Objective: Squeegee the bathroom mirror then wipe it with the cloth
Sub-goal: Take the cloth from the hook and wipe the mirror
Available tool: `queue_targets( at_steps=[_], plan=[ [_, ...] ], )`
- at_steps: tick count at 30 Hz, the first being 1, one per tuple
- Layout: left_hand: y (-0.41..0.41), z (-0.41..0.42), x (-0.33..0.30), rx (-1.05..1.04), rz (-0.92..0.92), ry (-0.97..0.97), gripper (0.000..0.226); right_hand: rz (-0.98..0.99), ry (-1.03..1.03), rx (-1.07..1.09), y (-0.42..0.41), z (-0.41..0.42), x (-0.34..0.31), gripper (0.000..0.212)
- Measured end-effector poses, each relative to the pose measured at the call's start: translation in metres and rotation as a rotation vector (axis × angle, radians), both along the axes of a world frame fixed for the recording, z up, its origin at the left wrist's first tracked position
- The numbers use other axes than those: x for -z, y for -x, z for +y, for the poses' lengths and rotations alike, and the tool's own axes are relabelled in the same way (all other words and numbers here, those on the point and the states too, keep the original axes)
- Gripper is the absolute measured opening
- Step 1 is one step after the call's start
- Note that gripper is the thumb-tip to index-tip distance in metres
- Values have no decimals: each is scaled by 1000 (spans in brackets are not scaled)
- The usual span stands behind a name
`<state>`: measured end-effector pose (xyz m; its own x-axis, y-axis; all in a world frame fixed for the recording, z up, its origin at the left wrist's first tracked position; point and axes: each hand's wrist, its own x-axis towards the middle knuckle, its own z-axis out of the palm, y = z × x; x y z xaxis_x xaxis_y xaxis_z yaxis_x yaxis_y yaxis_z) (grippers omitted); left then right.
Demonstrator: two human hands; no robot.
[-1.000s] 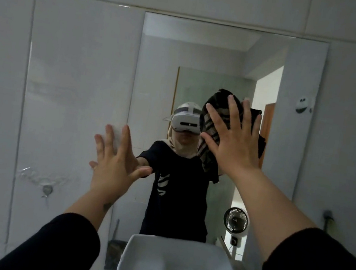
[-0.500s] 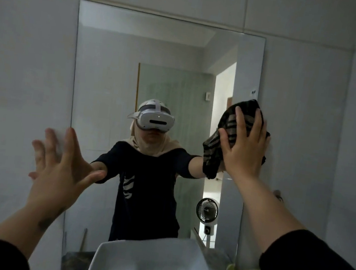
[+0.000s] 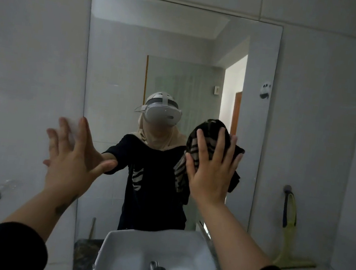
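We are reaching forward with both arms, our dark sleeves (image 3: 10,246) filling the lower corners of the view. Our left hand (image 3: 72,157) is spreading flat with fingers apart, gripping nothing, and it is resting against the white tiled wall (image 3: 29,70) right at the mirror's left edge, the thumb crossing onto the glass. Our right hand (image 3: 210,173) is pressing open-palmed, fingers splayed, on the dark striped cloth (image 3: 207,129), pinning it against the mirror (image 3: 120,48) in the right half of the glass, about mid-height; folds of the cloth are hanging out below and to either side of the palm. The mirror is showing our reflection in a black top with a white headset, and along its lower edge it is reflecting a white basin (image 3: 157,252) and tap. Farther right, the yellow-green squeegee (image 3: 287,240) is hanging by its handle from a hook on the tiled wall, well apart from both hands, its blade end appearing to touch the ledge below. A small sticker (image 3: 265,90) is sitting near the mirror's upper right edge.
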<state>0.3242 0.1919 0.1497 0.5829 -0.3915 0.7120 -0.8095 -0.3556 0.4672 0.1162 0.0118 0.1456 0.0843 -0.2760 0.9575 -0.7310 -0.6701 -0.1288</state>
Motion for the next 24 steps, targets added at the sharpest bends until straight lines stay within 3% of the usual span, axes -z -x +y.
queue_targets(
  at_steps=[9,16,24],
  plan=[
    [-5,15,4,101,-43,-47,106,303,163,-119,-81,68,-22,65],
    [-13,37,73,57,4,-230,107,532,249,-161,-135,110,-12,65],
    [-17,37,84,12,-20,-232,105,559,271,-169,-132,102,36,73]
  ],
)
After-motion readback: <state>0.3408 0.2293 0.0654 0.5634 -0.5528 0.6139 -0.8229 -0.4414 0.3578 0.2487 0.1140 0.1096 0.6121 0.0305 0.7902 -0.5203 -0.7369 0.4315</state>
